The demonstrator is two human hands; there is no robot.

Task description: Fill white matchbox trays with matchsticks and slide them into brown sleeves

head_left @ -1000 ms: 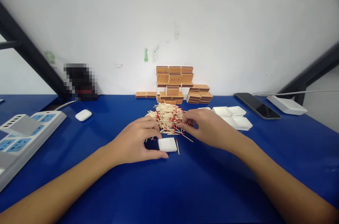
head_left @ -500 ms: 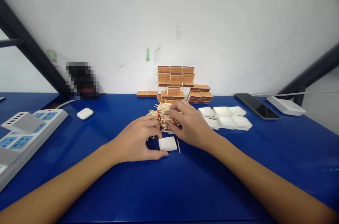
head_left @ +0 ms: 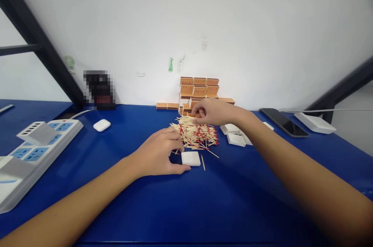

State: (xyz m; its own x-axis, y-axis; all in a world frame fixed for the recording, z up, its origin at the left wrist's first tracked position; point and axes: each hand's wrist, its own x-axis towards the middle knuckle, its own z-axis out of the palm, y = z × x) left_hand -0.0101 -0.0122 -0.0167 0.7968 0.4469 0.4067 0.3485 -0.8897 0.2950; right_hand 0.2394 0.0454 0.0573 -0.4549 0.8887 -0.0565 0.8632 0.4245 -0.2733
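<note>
My left hand (head_left: 163, 153) rests on the blue table around the left end of a white matchbox tray (head_left: 191, 158). Its thumb lies along the near edge and its fingertips at the far left corner, holding the tray. Just right of the tray lies a single match (head_left: 203, 162). Behind it spreads a heap of red-tipped matches (head_left: 198, 134). Over the heap's far side hangs my right hand (head_left: 211, 111), fingers curled, with a gap between thumb and forefinger and nothing visible in it. The right wrist and forearm partly cover more white trays (head_left: 236, 139).
Orange matchboxes (head_left: 199, 90) stand stacked against the wall, with a low pair (head_left: 167, 105) to their left. A phone (head_left: 282, 122) and a white box (head_left: 314, 122) lie at right. At left are a white earphone case (head_left: 101, 125) and a power strip (head_left: 62, 138).
My right hand has moved back and up from the near part of the heap to its far side. A match now sticks out at the heap's near right. My left hand stays at the tray.
</note>
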